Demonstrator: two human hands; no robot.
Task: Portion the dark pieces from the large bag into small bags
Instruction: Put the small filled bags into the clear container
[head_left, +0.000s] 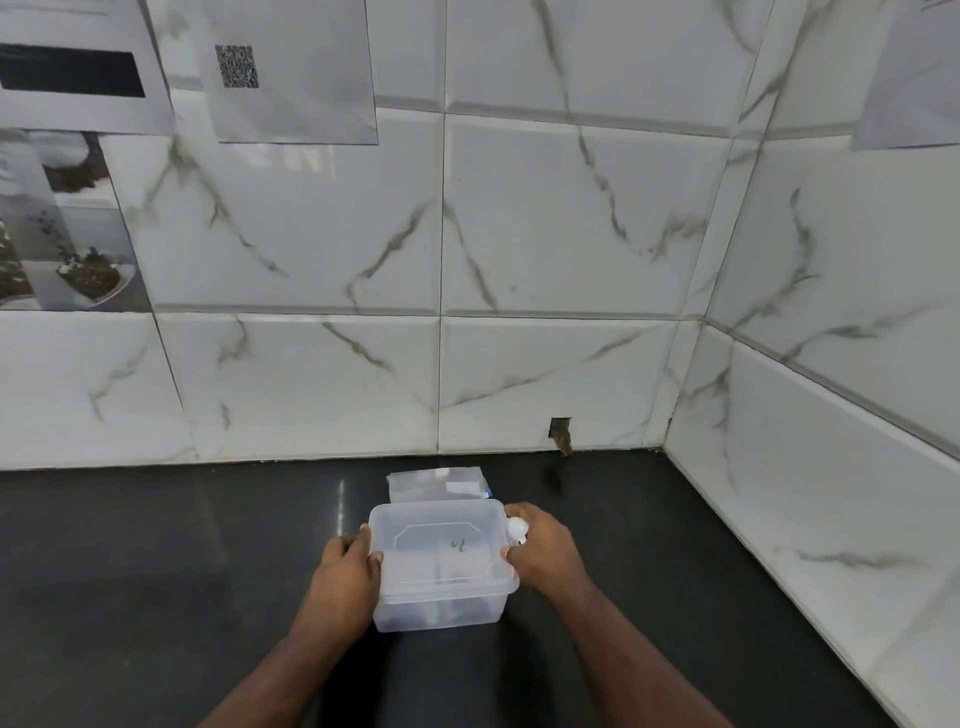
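Observation:
A translucent plastic box (441, 566) with its lid on sits on the dark counter in the lower middle of the head view. My left hand (348, 571) grips its left side, thumb over the lid's edge. My right hand (543, 551) holds the right side, fingers curled at the white latch (517, 529). Pale shapes show faintly through the box wall; I cannot tell what they are. Behind the box lies a flat stack of clear small bags (441, 483) with a blue mark at one corner. No large bag or dark pieces are visible.
The black counter (156, 571) runs to a marble-tiled wall at the back and another on the right, forming a corner. A small hole with debris (562, 439) sits at the wall's base. Paper sheets (291, 73) hang on the wall upper left.

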